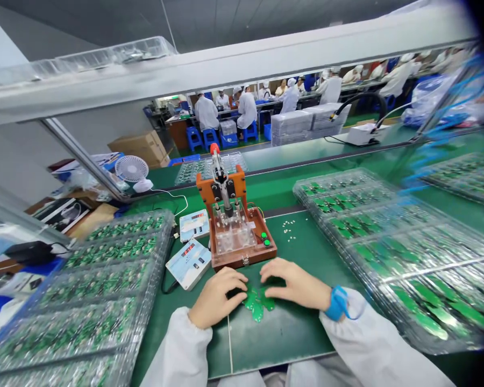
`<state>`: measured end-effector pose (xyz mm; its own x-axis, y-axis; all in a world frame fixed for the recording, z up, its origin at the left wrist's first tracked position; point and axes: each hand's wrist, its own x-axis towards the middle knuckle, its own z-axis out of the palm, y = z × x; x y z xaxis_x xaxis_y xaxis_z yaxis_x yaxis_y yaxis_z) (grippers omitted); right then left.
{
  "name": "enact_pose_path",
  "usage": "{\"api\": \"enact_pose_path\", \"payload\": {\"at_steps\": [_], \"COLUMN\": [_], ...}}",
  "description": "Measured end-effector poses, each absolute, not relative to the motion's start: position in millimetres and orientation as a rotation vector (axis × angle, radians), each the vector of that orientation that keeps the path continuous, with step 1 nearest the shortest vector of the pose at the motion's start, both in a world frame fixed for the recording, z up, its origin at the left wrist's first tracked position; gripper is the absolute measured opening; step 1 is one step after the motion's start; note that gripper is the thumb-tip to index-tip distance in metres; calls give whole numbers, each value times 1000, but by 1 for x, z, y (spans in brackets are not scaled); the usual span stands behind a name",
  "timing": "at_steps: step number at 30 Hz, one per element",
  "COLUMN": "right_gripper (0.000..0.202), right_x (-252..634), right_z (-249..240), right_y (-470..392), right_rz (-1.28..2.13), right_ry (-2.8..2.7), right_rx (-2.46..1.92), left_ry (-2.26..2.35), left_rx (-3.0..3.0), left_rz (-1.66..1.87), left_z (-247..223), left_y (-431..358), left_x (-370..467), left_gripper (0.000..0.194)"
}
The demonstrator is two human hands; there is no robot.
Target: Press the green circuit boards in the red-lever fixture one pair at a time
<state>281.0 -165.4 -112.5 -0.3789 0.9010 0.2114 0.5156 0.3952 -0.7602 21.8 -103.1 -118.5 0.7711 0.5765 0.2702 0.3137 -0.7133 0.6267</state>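
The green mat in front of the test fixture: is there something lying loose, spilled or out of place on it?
Yes. A scatter of small white parts lies loose on the green mat, right of the orange test fixture, in no tray. Otherwise, both hands, left hand and right hand, rest on green circuit boards, and the trays look orderly.

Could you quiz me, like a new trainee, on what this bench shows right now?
1. True or false: both hands rest on the green circuit boards lying on the mat.
2. Which wrist wears the blue strap: A left, B right?
3. What colour are the two round buttons on the wooden test jig?

Key:
1. True: the left hand and right hand both press on the boards, with no closed grip.
2. B.
3. Green.
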Motion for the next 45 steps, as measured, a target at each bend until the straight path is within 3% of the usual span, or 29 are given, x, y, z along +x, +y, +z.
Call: {"api": "enact_pose_path", "payload": {"at_steps": [4, 8, 11, 15, 23, 36, 45], "right_gripper": [32, 28, 22, 29, 23, 19, 29], "right_x": [286, 287, 286, 292, 294, 282, 275], "right_z": [-147, -149, -146, -130, -91, -110, -134], "right_y": [-177, -181, -183, -172, -76, -56, -72], "right_rz": [849, 865, 863, 875, 312, 179, 72], "right_ry": [-2153, -2179, -2181, -2124, -2129, -2185, -2051], "right_rx": [-1264, -1314, -1309, -1186, -1143, -1130, -1151], "left_ry": [684, 707, 714, 686, 665, 659, 748], "left_rx": [2329, 2295, 2279, 2253, 2228, 2224, 2279], "left_rz": [446, 362, 361, 382, 444, 535, 953], "left_z": [-121, -125, -130, -138, -150, -155, -108], "left_y": [-102, -102, -102, -99, -97, -98, -80], "left_x": [12, 14, 16, 15, 14, 15, 8], "left_gripper": [22, 33, 29, 22, 23, 30, 14]}}
